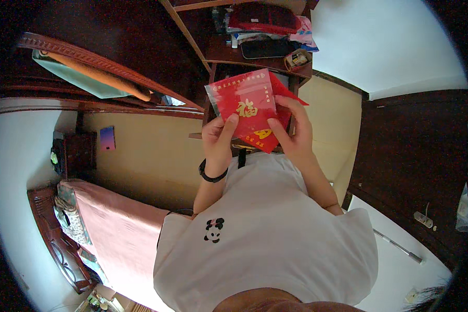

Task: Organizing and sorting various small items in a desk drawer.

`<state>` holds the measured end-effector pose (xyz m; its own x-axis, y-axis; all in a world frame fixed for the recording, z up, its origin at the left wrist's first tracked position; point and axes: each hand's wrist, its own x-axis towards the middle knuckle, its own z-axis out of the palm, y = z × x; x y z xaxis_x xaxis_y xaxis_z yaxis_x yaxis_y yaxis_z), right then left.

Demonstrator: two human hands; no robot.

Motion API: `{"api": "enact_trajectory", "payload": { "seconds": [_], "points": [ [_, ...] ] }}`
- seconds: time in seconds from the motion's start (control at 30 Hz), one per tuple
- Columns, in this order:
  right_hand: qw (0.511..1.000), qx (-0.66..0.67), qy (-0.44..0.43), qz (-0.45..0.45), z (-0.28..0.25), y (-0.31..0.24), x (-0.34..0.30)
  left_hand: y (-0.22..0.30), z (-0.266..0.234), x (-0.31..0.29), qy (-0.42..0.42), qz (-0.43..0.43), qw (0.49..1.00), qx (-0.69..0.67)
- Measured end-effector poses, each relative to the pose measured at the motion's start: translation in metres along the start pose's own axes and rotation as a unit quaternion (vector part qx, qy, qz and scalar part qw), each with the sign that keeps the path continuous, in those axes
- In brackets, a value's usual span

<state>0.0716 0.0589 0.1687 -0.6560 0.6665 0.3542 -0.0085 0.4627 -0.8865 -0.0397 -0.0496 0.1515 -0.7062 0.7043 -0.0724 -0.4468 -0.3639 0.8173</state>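
Head camera view: a clear plastic sleeve of red envelopes [249,99], printed in gold, is held up between the two hands at waist height, before a dark wooden cabinet shelf [226,52]. The left hand [218,138] pinches its lower left part, thumb flat on the front, fingers folded behind and mostly hidden. The right hand [295,132] grasps at the right edge, thumb low and index finger higher up; a second red envelope [265,136], with yellow print, sticks out behind the sleeve, tilted (whether the right fingers grip both pieces, I cannot tell).

The bundle should be light and thin, papery and fairly stiff inside, with slick film outside that may slide under a loose thumb. Nothing about it looks breakable, though the paper could crease, so a gentle pinch near the lower corners or side edges seems best.

On the shelf lie a red folded package [265,20], a flat black case [268,49] and a small open box [297,61] near the corner. Pale yellowish floor [145,140] stretches below. To the left stands a bed [125,213] under a pink sheet; to the right, a dark wooden panel [411,145], perhaps a door.
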Motion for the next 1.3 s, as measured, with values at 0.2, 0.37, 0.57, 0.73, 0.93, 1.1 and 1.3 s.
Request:
{"api": "enact_trajectory", "payload": {
  "seconds": [0.2, 0.37, 0.57, 0.73, 0.93, 1.1, 1.3],
  "points": [
    [0.999, 0.048, 0.012, -0.002, 0.002, 0.0, 0.001, 0.006, 0.002, -0.002, -0.013, -0.013, 0.999, 0.035],
    [0.992, 0.123, 0.0, 0.033, 0.001, -0.001, 0.007, 0.003, -0.002, -0.004, -0.051, -0.027, 0.996, 0.065],
    [0.95, 0.295, 0.016, 0.098, 0.0, 0.016, 0.022, -0.005, -0.014, -0.005, -0.011, 0.028, 0.996, 0.078],
    [0.91, 0.364, 0.158, 0.118, 0.004, 0.042, 0.022, 0.003, -0.017, 0.004, 0.008, 0.01, 1.0, 0.009],
    [0.865, 0.407, 0.193, 0.221, 0.015, 0.044, 0.024, 0.008, -0.018, 0.001, -0.035, -0.102, 0.987, -0.121],
    [0.8, 0.51, 0.176, 0.263, 0.016, 0.042, 0.028, 0.004, -0.021, -0.002, -0.064, -0.171, 0.961, -0.209],
    [0.866, 0.382, 0.268, 0.18, 0.014, 0.055, 0.031, -0.008, -0.033, -0.003, -0.1, -0.151, 0.964, -0.194]
  ]
}}
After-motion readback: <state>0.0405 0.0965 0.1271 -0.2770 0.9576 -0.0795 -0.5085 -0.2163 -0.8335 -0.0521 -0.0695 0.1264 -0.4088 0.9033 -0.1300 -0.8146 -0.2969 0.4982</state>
